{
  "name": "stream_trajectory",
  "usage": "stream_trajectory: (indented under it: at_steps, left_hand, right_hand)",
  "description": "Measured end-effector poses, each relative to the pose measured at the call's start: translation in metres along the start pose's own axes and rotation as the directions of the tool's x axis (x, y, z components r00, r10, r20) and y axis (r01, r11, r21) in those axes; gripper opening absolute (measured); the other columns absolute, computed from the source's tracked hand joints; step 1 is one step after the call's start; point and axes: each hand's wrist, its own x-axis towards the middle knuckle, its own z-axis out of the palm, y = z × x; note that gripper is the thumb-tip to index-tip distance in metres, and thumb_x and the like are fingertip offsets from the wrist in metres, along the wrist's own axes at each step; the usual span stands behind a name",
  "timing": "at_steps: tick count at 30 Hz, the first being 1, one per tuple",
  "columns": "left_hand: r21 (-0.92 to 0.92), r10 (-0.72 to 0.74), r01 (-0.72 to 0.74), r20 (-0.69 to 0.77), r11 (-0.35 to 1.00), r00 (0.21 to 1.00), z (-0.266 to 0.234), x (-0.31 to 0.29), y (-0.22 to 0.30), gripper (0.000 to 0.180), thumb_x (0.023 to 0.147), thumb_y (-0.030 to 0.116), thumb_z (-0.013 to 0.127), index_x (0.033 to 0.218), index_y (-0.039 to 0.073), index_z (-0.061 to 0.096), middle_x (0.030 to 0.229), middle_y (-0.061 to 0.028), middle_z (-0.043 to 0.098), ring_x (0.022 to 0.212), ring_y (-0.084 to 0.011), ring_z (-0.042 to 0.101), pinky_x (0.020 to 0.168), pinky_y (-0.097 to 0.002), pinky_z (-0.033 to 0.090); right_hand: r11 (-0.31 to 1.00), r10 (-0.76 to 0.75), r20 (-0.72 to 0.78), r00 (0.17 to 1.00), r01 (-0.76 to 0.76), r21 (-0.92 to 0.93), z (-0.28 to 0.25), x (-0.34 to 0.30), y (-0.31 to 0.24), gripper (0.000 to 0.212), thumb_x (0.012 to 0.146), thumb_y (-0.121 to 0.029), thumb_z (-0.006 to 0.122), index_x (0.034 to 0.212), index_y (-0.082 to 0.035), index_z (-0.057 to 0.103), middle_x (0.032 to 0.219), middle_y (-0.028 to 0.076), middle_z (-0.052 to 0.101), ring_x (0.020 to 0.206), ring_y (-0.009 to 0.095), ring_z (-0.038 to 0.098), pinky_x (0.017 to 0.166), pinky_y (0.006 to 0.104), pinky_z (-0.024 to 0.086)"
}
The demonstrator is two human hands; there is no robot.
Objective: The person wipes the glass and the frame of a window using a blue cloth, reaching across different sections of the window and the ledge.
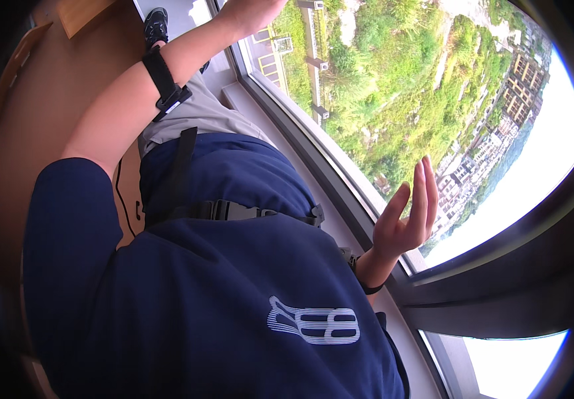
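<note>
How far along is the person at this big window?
Nothing looks finished yet. In hand: right hand, open and empty, raised before the window glass; left hand reaches toward the window frame, cut off at the picture's edge. So the work looks barely begun.

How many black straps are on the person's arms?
2. One armband wraps the left forearm; one thin wristband circles the right wrist below the open right hand. Others may be hidden.

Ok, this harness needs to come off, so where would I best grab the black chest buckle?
Pinch the black buckle across its upper and lower edges, coming straight at the chest. It lies flat on the navy shirt with the strap leaving both ends, so probably only those edges are free. The open right hand is nearer.
</note>
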Motion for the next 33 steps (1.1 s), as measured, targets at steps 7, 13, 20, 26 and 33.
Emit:
stream_trajectory:
  at_steps: [7, 13, 20, 26, 33]
  left_hand:
    - [0.196, -0.198, 0.199, -0.024, 0.96, 0.98, 0.014, -0.001, -0.059, 0.037, 0.093, 0.033, 0.054, 0.111, 0.0, 0.057, 0.11, -0.0218, 0.063, 0.101, -0.0375, 0.062, 0.085, -0.0449, 0.048]
    - [0.19, -0.244, 0.275, -0.17, 0.942, 0.955, 0.019, 0.036, -0.106, 0.032, 0.089, 0.026, 0.058, 0.106, -0.002, 0.058, 0.102, -0.0268, 0.062, 0.093, -0.0413, 0.062, 0.08, -0.0496, 0.049]
    - [0.136, -0.146, 0.143, 0.012, 0.98, 0.989, 0.02, 0.05, -0.149, 0.036, 0.088, 0.033, 0.056, 0.104, 0.001, 0.063, 0.1, -0.0271, 0.065, 0.093, -0.0415, 0.063, 0.081, -0.0489, 0.051]
    - [0.301, -0.298, 0.226, 0.217, 0.926, 0.93, 0.055, 0.001, -0.17, 0.034, 0.087, 0.033, 0.056, 0.095, 0.002, 0.066, 0.092, -0.0216, 0.068, 0.084, -0.0382, 0.065, 0.077, -0.0466, 0.052]
    - [0.42, -0.326, -0.151, 0.846, 0.895, 0.422, 0.116, -0.147, -0.158, 0.031, 0.083, 0.029, 0.056, 0.092, 0.003, 0.072, 0.096, -0.0156, 0.071, 0.09, -0.0331, 0.067, 0.079, -0.0439, 0.053]
  right_hand:
    - [0.882, -0.319, 0.023, 0.947, 0.306, -0.359, 0.02, 0.076, -0.037, 0.025, 0.091, -0.009, 0.055, 0.108, 0.001, 0.07, 0.131, 0.025, 0.056, 0.134, 0.038, 0.043, 0.117, 0.0536, 0.018]
    - [0.621, -0.309, 0.012, 0.951, 0.211, -0.755, 0.019, 0.116, 0.001, 0.03, 0.094, -0.027, 0.059, 0.113, -0.007, 0.07, 0.132, 0.011, 0.06, 0.138, 0.03, 0.04, 0.116, 0.0583, -0.005]
    - [0.357, -0.288, 0.148, 0.946, 0.249, -0.901, 0.036, 0.125, -0.008, 0.032, 0.095, -0.035, 0.052, 0.114, -0.018, 0.072, 0.138, 0.009, 0.055, 0.14, 0.028, 0.036, 0.117, 0.0547, -0.002]
    - [0.393, -0.349, 0.127, 0.929, 0.268, -0.88, 0.034, 0.135, -0.003, 0.031, 0.097, -0.03, 0.05, 0.111, -0.014, 0.073, 0.138, 0.013, 0.055, 0.14, 0.029, 0.036, 0.117, 0.0577, 0.001]
    - [0.38, -0.362, 0.1, 0.927, 0.244, -0.892, 0.044, 0.147, -0.009, 0.031, 0.096, -0.03, 0.052, 0.113, -0.015, 0.072, 0.137, 0.013, 0.056, 0.14, 0.028, 0.037, 0.117, 0.056, 0.001]
